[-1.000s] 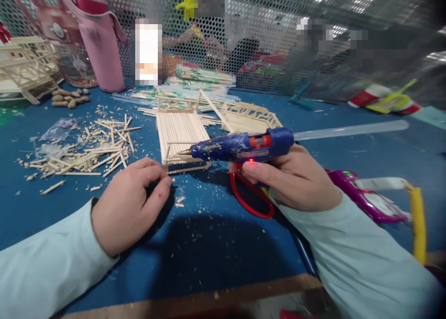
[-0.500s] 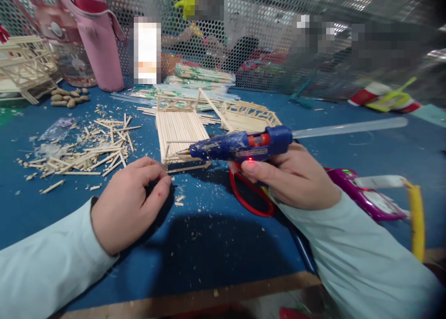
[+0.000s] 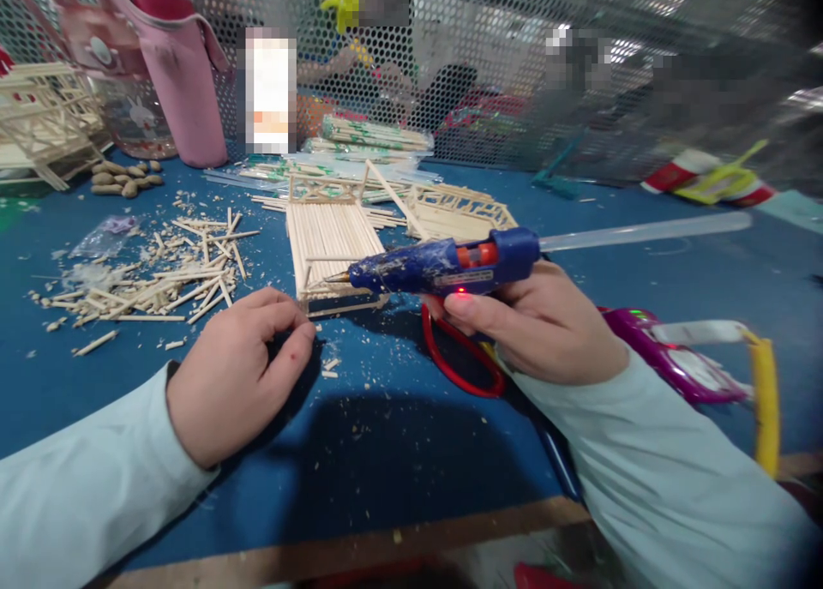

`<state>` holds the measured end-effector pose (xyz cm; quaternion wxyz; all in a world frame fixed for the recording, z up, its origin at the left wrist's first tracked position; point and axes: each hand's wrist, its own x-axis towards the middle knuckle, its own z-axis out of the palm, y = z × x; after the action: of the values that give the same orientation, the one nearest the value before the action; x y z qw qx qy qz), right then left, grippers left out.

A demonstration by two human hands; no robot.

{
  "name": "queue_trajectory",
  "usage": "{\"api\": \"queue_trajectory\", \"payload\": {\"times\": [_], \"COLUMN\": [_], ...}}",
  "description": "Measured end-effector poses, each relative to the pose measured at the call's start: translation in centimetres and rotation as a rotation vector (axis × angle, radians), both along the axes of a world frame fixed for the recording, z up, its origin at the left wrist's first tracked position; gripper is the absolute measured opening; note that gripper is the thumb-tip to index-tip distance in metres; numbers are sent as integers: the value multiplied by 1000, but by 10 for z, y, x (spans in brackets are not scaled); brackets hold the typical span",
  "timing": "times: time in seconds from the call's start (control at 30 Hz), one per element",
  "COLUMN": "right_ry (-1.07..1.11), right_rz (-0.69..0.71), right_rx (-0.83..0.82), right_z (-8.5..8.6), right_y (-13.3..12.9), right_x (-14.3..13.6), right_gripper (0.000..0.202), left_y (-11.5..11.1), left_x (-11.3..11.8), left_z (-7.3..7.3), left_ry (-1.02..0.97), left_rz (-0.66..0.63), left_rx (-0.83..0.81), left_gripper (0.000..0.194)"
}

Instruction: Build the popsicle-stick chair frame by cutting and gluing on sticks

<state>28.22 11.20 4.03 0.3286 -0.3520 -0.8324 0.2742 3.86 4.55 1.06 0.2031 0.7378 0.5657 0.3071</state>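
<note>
The stick model (image 3: 331,229) runs near to far, just past your nearer left hand (image 3: 241,379), curled, its hold hidden; your right hand (image 3: 546,323) grips the glue gun (image 3: 411,267).

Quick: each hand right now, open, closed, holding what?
Left hand: curled beside the stick frame; whether it holds anything cannot be told.
Right hand: closed, holding the glue gun.
</note>
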Motion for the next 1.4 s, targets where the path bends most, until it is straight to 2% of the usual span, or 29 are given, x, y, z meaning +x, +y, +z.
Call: {"api": "queue_trajectory", "payload": {"times": [0.3,0.5,0.57,0.63,0.7,0.77,0.8,0.83,0.87,1.07,1.17,1.27,1.3,1.33,1.37,1.4], "right_ry": [14,266,389,446,345,99,-44,-205,-273,-673,-727,-773,-752,-691,-612,-555], "right_rz": [21,46,25,-79,-228,-385,-441,-466,-480,-589,-573,-683,-760,-734,-553,-285], "right_rx": [8,-159,-118,-6,79,78,94,132,146,110,97,140,239,354,437,457], "right_z": [2,4,8,13,17,19,18,15,11,-15,-8,14,22,29,34,37], "right_y": [0,0,8,21,36,51,58,65,70,92,84,51,36,21,7,-6], "right_x": [1,3,11,25,43,60,66,70,72,54,46,34,28,19,9,-2], "right_gripper": [27,17,16,17,18,19,30,42,48,53,46,30,28,28,28,27], "left_y": [0,-1,-2,-4,-5,-7,-7,-7,-7,-6,-5,-4,-3,-3,-3,-3], "left_x": [0,1,2,2,2,1,1,1,1,1,1,0,0,0,0,-1], "left_z": [0,1,2,2,2,1,0,0,-1,-2,-2,-2,-2,-2,-1,-1], "left_ry": [0,34,41,40,33,24,21,16,12,27,45,69,78,90,104,120], "left_rz": [-4,30,27,1,-33,-63,-78,-92,-106,-170,-159,-135,-131,-130,-129,-130], "left_rx": [-7,15,23,38,61,89,102,113,122,145,172,208,222,235,249,265], "left_gripper": [31,31,30,28,27,26,25,25,25,24,23,22,21,21,21,22]}}
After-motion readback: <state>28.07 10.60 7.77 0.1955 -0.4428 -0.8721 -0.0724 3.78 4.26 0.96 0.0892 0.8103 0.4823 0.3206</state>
